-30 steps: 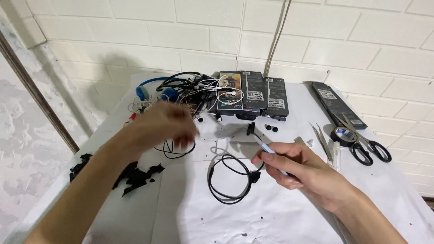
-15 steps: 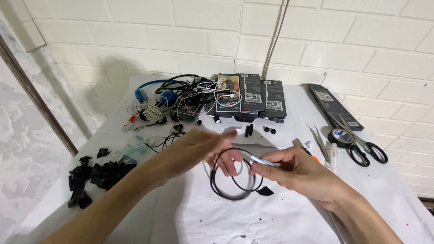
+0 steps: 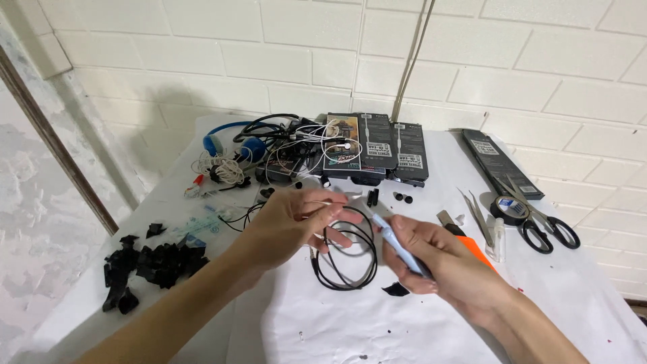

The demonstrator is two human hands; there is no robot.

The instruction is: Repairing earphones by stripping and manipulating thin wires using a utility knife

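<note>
Left hand (image 3: 286,226) now in at centre, off tangled wire pile, meeting right hand (image 3: 438,259) over white paper sheet (image 3: 377,323). Left fingers pinching thin black coiled cable (image 3: 347,259), loop drooping onto sheet between hands. Right hand gripping slim pale-blue pen-like tool (image 3: 397,244), tip nearing cable. Cable looking light, limp, springy, likely slippery; best pinching near loop top. Black-handled scissors (image 3: 546,229) lying well apart on right.

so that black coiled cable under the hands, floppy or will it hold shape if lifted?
Likely floppy: the black coiled cable is thin and lies in loose, uneven loops on the white table. It probably weighs little, so lifted at one point the coil would sag and unwind. The left hand pinches one strand; the right hand holds a pale pen-like tool.
</note>
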